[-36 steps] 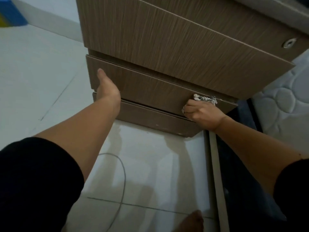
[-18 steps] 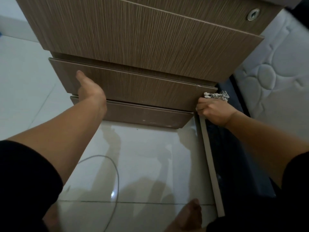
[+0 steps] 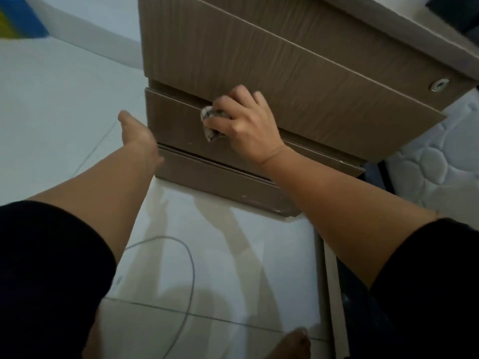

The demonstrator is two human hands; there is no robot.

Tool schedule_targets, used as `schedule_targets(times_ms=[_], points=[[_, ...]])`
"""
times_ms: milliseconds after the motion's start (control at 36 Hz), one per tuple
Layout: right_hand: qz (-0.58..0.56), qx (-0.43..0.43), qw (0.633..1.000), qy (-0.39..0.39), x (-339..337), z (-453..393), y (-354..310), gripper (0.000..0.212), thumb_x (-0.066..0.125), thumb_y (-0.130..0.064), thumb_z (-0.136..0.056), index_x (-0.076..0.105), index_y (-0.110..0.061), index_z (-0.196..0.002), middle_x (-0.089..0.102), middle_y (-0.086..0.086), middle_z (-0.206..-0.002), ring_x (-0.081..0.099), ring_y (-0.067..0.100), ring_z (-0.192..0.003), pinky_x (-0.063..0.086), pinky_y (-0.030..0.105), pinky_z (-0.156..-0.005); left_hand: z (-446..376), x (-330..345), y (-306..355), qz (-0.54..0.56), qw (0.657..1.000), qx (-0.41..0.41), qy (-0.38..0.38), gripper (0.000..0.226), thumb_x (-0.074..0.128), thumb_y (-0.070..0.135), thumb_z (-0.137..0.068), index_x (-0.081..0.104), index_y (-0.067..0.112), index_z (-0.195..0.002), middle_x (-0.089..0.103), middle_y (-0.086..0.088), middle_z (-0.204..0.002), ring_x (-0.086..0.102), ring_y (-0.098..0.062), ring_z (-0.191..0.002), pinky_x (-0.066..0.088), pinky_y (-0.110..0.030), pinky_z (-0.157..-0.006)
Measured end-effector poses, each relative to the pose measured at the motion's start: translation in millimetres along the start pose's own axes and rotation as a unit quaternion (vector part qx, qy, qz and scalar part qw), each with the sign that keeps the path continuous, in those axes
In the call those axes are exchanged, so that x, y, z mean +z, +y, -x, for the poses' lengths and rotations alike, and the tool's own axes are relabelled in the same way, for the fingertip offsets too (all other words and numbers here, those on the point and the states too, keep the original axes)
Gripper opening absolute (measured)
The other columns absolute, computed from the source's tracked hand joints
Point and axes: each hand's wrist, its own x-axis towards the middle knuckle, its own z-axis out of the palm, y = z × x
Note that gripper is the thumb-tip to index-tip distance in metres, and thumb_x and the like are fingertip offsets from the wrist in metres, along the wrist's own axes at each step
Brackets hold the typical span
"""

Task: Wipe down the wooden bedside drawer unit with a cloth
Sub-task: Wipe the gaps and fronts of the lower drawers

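The brown wooden drawer unit (image 3: 272,60) fills the upper middle, its stacked drawer fronts facing me. My right hand (image 3: 243,125) presses a crumpled checked cloth (image 3: 211,123) against the middle drawer front (image 3: 176,123), near its top edge. Only a small part of the cloth shows past my fingers. My left hand (image 3: 137,133) rests at the unit's left front corner by the middle drawer, thumb up; its fingers are hidden behind the palm.
White tiled floor (image 3: 59,104) lies left and below. A thin grey cable (image 3: 181,270) loops on the tiles. A quilted white mattress (image 3: 438,172) and dark bed frame stand at the right. My bare foot (image 3: 293,343) shows at the bottom. A blue and yellow object (image 3: 18,22) sits top left.
My right hand has carried the cloth leftward from the middle drawer's right end to its left half. The left hand stays at the left corner. The camera has shifted.
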Motion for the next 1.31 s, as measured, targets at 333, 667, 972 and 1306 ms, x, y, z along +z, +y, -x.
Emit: schedule_targets(times_ms=[333,667,972,1306], points=[[-0.017,-0.008,1.000,0.007,56.5,-71.3,-59.8,0.018,0.055,-0.010,-0.077,0.071,-0.008,-0.069,0.066,0.009,-0.080,0.041,0.024,-0.080,0.042,0.026,-0.043,1.1,-23.9,29.0,0.031,0.993,-0.040,-0.106,0.075,0.017,0.061,-0.095,0.036,0.009,-0.146,0.047,-0.014,-0.141,0.047,-0.029,-0.125,0.034,-0.041,-0.096],[-0.024,-0.122,0.991,-0.049,89.0,-71.0,-62.9,0.024,0.054,-0.008,-0.083,0.068,-0.008,-0.064,0.061,0.006,-0.071,0.060,0.028,-0.069,0.050,0.036,-0.058,7.4,-32.8,31.9,0.062,0.983,-0.074,-0.157,0.079,0.013,0.060,-0.095,0.038,0.003,-0.143,0.049,-0.012,-0.142,0.045,-0.026,-0.131,0.031,-0.042,-0.106],[-0.028,-0.149,0.986,-0.068,111.8,-67.4,-75.3,0.018,0.066,-0.006,-0.074,0.067,-0.013,-0.057,0.057,0.002,-0.065,0.059,0.023,-0.066,0.043,0.029,-0.052,-16.7,-37.1,30.7,0.129,0.982,-0.054,-0.125,0.077,0.020,0.062,-0.094,0.030,0.009,-0.149,0.038,-0.009,-0.150,0.038,-0.024,-0.137,0.029,-0.040,-0.114],[-0.042,-0.116,0.991,-0.044,116.5,-44.9,-83.6,0.027,0.049,-0.008,-0.072,0.066,-0.011,-0.051,0.057,0.000,-0.061,0.036,0.019,-0.075,0.037,0.029,-0.051,-19.7,-34.5,28.0,0.029,0.987,-0.072,-0.141,0.083,0.018,0.067,-0.091,0.036,0.006,-0.145,0.038,-0.010,-0.149,0.037,-0.025,-0.136,0.029,-0.043,-0.110]])
